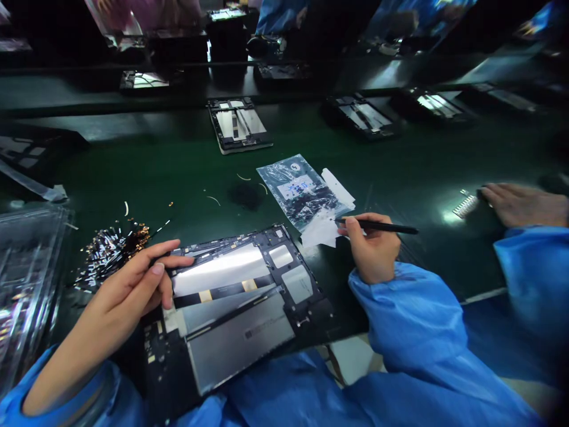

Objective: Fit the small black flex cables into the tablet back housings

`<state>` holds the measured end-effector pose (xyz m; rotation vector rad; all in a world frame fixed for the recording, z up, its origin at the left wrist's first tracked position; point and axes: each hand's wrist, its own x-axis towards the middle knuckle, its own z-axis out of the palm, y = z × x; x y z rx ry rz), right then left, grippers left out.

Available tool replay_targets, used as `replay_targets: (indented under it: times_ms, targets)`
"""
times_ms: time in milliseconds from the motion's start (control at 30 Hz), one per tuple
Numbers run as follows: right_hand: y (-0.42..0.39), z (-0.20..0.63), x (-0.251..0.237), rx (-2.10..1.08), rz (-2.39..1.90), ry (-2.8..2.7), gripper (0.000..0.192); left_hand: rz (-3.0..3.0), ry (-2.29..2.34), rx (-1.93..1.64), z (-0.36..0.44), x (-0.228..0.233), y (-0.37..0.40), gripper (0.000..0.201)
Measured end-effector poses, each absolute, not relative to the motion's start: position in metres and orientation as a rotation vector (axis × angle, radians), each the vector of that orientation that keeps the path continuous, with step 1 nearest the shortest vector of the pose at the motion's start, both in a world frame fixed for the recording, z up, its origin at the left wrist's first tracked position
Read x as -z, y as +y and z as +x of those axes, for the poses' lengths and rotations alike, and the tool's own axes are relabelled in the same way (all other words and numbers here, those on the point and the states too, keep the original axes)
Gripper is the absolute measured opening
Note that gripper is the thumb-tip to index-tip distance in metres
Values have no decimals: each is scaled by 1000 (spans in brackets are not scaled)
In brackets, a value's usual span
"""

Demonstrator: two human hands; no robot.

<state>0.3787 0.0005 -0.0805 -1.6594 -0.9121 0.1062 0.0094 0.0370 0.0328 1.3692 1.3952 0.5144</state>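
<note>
An opened tablet [240, 350], its insides showing with silver battery plates and black strips, lies tilted in front of me. Over its upper left edge my left hand [133, 279] rests with fingers stretched out, holding nothing. My right hand [373, 249] pinches black tweezers [386, 226], their tip over a white paper scrap [320, 230]. Whether the tip grips a small piece is too fine to see. Under the scrap lies a clear plastic bag [296, 187] with a handwritten label and dark small parts inside.
A pile of small flex parts [111, 252] sits left of the tablet, beside stacked clear plastic trays [31, 279]. Another opened tablet [237, 124] lies on the green belt [169, 160], with more along it. A co-worker's hand [527, 204] rests at right near small metallic pieces [464, 203].
</note>
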Motion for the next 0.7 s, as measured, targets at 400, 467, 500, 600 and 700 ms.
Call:
replay_targets:
  times_ms: [400, 467, 500, 600, 700]
  targets:
    - [2, 381, 79, -107, -1737, -962, 29, 1394, 1394, -561, 9, -30, 36, 40]
    - [1, 380, 79, -111, -1728, -948, 30, 1400, 1380, -565, 9, -30, 36, 39]
    - [1, 379, 79, -111, -1723, -943, 31, 1402, 1377, -562, 9, -30, 36, 39]
    - [0, 377, 78, -102, -1726, -948, 31, 1410, 1351, -547, 7, -29, 37, 41]
    - [1, 378, 78, -76, -1754, -957, 31, 1438, 1313, -547, 4, -26, 38, 44]
